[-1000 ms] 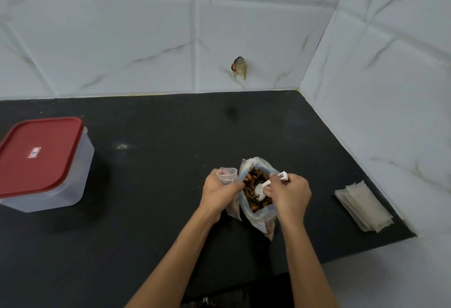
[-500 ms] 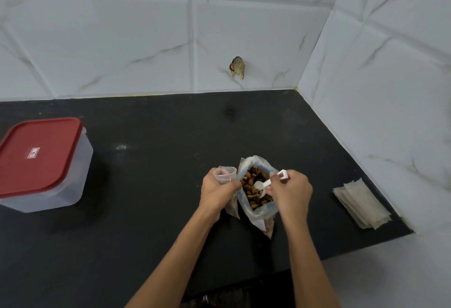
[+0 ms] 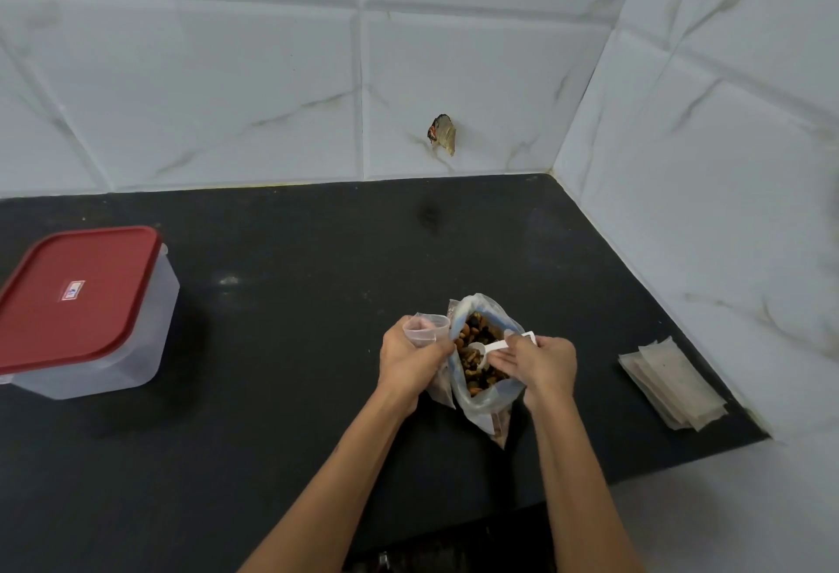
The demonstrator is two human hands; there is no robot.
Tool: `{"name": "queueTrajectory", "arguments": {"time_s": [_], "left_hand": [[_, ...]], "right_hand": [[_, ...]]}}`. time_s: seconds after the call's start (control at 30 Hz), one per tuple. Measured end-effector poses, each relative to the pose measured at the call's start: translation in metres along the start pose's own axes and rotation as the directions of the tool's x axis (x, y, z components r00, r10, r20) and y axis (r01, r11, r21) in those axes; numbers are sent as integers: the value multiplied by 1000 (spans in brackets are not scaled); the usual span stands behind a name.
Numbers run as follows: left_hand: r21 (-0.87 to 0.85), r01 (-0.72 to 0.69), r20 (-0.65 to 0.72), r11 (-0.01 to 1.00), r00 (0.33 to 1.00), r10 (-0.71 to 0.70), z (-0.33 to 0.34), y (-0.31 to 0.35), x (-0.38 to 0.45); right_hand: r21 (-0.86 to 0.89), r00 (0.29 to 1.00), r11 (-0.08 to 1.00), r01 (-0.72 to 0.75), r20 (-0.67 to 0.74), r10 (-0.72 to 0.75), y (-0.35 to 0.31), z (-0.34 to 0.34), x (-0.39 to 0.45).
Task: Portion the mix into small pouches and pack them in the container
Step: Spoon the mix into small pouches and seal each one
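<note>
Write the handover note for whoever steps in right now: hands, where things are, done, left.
Left hand holds a small pouch open beside the mix bag.
Right hand pinches the white scoop, bowl down in the mix.
Container sits far left, red lid on. Empty pouches are stacked at right.
Done: no filled pouch visible.
Left: fill the pouches, open the container, pack them.

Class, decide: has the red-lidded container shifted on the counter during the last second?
No. The red-lidded container keeps its place on the black counter, equally far from the back wall's base.
</note>
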State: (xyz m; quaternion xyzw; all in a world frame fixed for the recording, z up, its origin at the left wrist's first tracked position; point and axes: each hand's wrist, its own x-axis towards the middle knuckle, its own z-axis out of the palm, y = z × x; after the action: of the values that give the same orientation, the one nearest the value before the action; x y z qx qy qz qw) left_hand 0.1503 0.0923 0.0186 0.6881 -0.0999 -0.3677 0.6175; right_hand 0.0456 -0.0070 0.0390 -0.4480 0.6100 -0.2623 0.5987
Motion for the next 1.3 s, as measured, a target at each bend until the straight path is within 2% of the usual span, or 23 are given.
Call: {"name": "queueTrajectory", "arguments": {"time_s": [0.17,0.33,0.53,0.67,0.8,1.07,1.3], "left_hand": [[48,-9,-23,999,1000,10,2,-4,-1],[82,-39,-65,996,997,45,5,-3,-1],[127,-61,-64,990,996,70,5,-3,-2],[179,-68,-41,982,996,76,7,-3,-4],[129,-45,-93,991,994,57,7,-3,-4],[111,-22,-122,994,992,36,6,0,-4],[254,-104,-130,962,982,140,6,2,-10]], "right_hand": [[187,994,976,-110,26,107,4,4,1],[225,976,951,-211,106,191,-1,-9,0],[319,970,916,-244,68,235,0,-6,-3],[232,977,950,-211,83,196,0,-2,-1],[144,971,968,-207,153,185,-7,-11,2],[262,960,929,-262,170,223,-1,-10,1],[312,937,896,-316,250,243,-2,-18,4]]}}
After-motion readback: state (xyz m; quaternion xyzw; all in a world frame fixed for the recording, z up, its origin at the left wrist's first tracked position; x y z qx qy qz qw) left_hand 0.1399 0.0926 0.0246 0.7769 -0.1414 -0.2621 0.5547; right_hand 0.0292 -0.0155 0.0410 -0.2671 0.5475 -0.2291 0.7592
